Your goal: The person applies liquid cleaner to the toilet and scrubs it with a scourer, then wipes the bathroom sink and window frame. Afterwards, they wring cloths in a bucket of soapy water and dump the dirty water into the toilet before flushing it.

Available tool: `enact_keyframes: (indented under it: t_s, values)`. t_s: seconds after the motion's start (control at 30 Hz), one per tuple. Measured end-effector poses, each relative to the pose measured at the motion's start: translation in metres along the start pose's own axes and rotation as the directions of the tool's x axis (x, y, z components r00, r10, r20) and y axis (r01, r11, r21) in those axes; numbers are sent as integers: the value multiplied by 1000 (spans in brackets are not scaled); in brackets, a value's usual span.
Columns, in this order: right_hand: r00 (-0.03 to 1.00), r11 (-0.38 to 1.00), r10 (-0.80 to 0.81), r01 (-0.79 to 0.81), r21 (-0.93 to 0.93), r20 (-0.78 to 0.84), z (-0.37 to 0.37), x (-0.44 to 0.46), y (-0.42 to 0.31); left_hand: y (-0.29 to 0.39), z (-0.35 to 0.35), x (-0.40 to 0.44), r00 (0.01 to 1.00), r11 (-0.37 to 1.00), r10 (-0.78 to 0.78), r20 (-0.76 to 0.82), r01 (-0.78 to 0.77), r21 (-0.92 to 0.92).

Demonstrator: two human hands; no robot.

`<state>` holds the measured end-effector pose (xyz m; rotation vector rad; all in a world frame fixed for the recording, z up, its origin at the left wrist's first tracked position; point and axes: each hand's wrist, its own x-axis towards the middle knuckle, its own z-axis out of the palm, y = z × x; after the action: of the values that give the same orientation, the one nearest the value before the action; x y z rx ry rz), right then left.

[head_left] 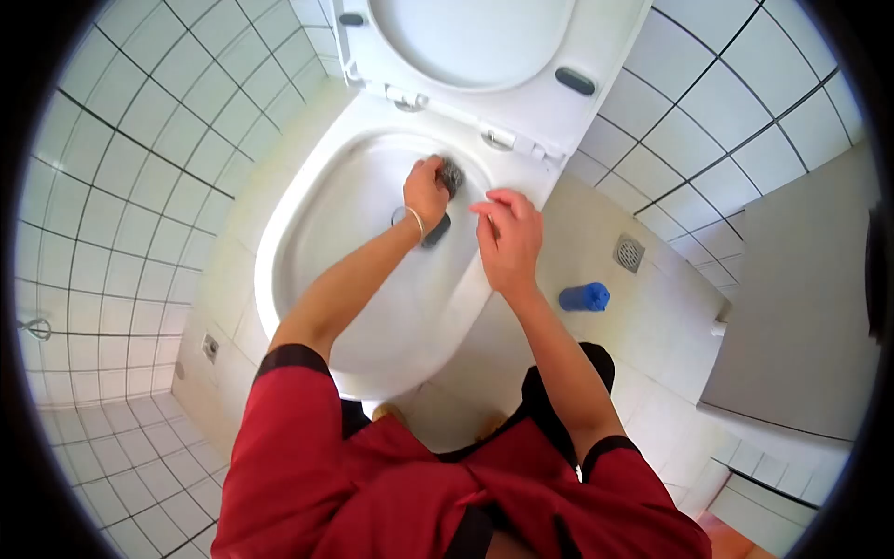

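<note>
Inside the bowl of a white toilet (272, 244), my left hand (426, 194) holds a dark grey scouring pad (452, 177) against the upper right inner wall. Its fingers are closed round the pad's left side, and a light band circles the wrist. My right hand (510, 238) is over the right rim, its fingers apart and slightly curled, with nothing in them. Below my left wrist the dark drain opening (435, 231) shows in part. The raised seat and lid (610, 33) stand behind the bowl.
A blue cylindrical roll or container (584, 297) lies on the floor right of the toilet, near a square floor drain (629, 252). A grey cabinet (792, 307) stands at the right. Tiled walls (121, 177) rise on both sides. A second drain (210, 347) is at the left.
</note>
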<state>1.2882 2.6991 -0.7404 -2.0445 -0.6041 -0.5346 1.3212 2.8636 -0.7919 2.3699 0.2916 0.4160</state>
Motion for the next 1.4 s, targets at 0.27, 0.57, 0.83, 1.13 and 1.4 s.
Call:
enact_keyframes:
  t_s: [0.27,0.57,0.83,1.13,1.4]
  values:
    - [995,995,-95,95,21,-11,2,-12,-5,-13,-49,-117,684,979,181,706,-196,-61]
    - [544,950,-156,-145,275,825,30,0,-110,-32,-187,-120,850,995,77,521,-99,14]
    - [-94,970,-218,-128,205,971,105,-50,-178,-48,-298,-198,993,965,77,-94,-51,257]
    - [719,792,-552,292,536,423,177,-54,-253,-104,-295,-265,884,739,-467,12,398,-543]
    - [748,849,-329,502,-167,576,254,51,-197,-91,-287,-245,853,808,-506,-126,418,-415]
